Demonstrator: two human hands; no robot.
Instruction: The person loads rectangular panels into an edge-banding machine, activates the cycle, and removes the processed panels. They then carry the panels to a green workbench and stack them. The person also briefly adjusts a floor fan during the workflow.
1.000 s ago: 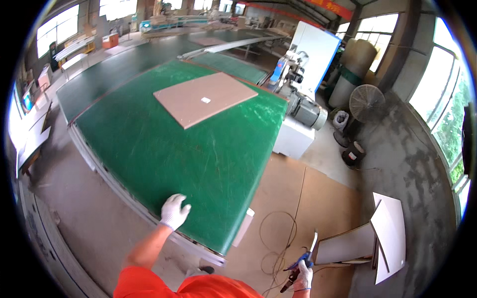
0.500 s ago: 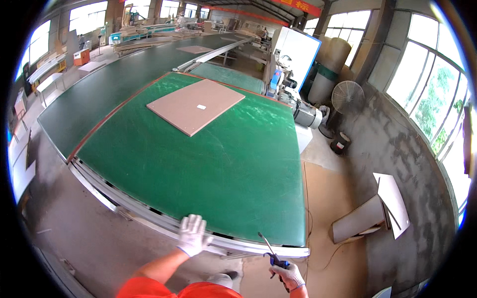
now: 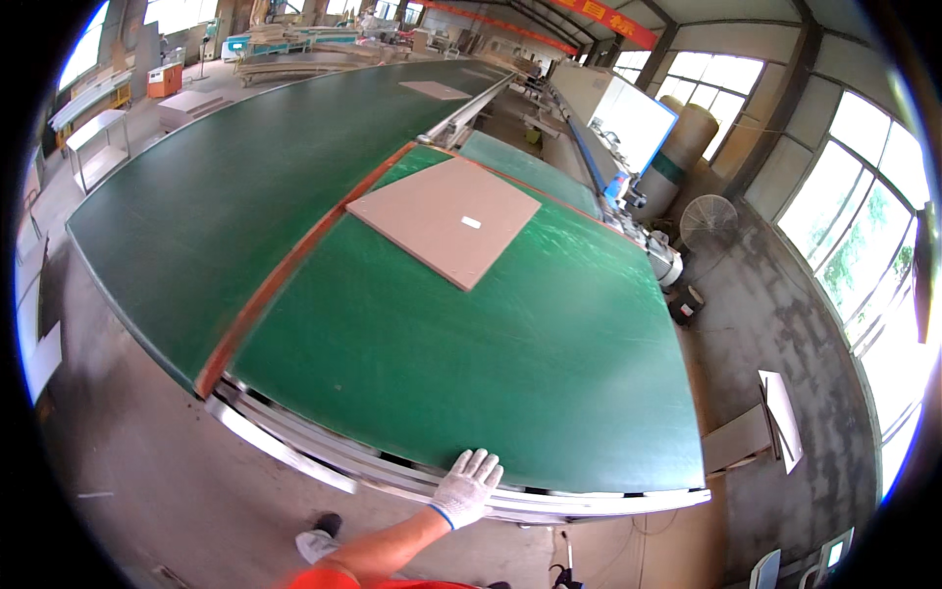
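My left hand (image 3: 467,488), in a white knit glove, lies on the metal edge rail of the green conveyor belt (image 3: 549,378), its fingers reaching onto the belt. It holds nothing, and its fingers are stretched out. A flat brownish-pink board (image 3: 422,206) with a small white label (image 3: 471,223) rests farther up the belt, away from the hand. At the lower edge, only the nozzle and top of a dark air blow gun (image 3: 565,571) show. My right hand is below the picture's edge, so its grip is hidden.
A darker green belt (image 3: 235,211) runs alongside on the left, beyond a brown strip (image 3: 285,280); another board (image 3: 435,90) lies far up it. Motors (image 3: 659,257) stand at the right, with a fan (image 3: 708,221) near the wall. Panels (image 3: 779,422) lean at the lower right.
The view has swung, shifting the belt and board within it. My left hand remains on the rail. My right hand and most of the blow gun have dropped out of the picture.
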